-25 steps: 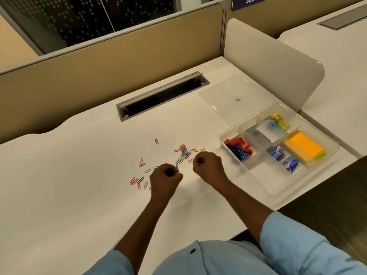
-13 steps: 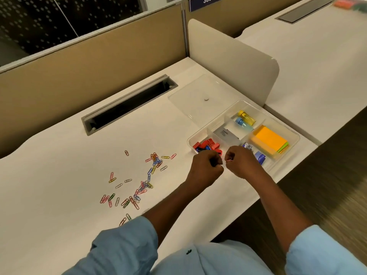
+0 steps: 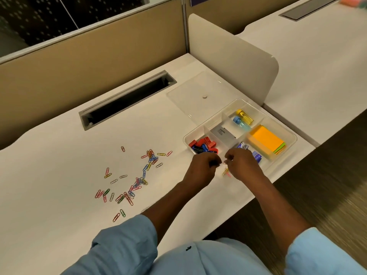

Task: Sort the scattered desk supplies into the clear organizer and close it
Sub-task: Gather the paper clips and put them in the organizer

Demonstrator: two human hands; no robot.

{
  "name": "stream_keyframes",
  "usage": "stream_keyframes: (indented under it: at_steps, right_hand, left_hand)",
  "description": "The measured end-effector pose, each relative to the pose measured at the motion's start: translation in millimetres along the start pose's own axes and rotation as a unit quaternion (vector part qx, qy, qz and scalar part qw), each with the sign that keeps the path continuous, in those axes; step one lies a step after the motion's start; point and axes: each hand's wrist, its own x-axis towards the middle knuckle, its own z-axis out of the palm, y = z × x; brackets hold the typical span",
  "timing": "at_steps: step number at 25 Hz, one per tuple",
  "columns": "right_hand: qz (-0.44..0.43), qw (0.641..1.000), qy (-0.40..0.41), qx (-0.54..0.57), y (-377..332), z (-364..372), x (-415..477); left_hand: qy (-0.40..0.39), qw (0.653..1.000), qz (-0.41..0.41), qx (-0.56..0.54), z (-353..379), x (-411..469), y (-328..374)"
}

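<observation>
The clear organizer (image 3: 290, 133) sits open at the desk's right edge, holding red and blue binder clips (image 3: 204, 146), a grey box (image 3: 223, 133), yellow and blue tubes (image 3: 244, 117), orange sticky notes (image 3: 265, 140) and blue items (image 3: 257, 156). Its clear lid (image 3: 195, 96) lies flat behind it. Several coloured paper clips (image 3: 137, 175) are scattered on the white desk. My left hand (image 3: 202, 168) and my right hand (image 3: 241, 165) are both closed over the organizer's near front compartment. A few clips (image 3: 226, 172) are falling or lying between them.
A grey cable slot (image 3: 127, 99) is set into the desk behind the clips. A tan partition (image 3: 89, 54) runs along the back and a white rounded divider (image 3: 232, 58) stands right of the lid. The desk's front edge drops to dark carpet on the right.
Both hands have moved right from the paper clip pile to the organizer's front compartment, fists still closed. A few clips now show below and between the hands.
</observation>
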Motion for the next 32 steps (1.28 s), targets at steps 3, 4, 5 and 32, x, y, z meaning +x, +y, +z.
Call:
stream_keyframes:
  at_steps: [3,4,5,32]
  right_hand:
    - [-0.021,1.0,0.022,0.001,-14,2,-1]
    - [-0.026,0.999,0.018,-0.009,-18,2,-1]
    - [-0.027,0.999,0.015,-0.02,-22,1,-1]
    - [-0.282,0.957,-0.059,0.008,-120,112,-14]
  left_hand:
    - [0.026,0.999,-0.013,-0.026,-7,-4,-6]
    - [0.031,0.999,-0.016,-0.032,-8,-4,-6]
    - [0.032,0.999,-0.019,-0.033,-8,-4,-5]
    - [0.133,0.941,-0.265,0.165,-94,-62,-154]
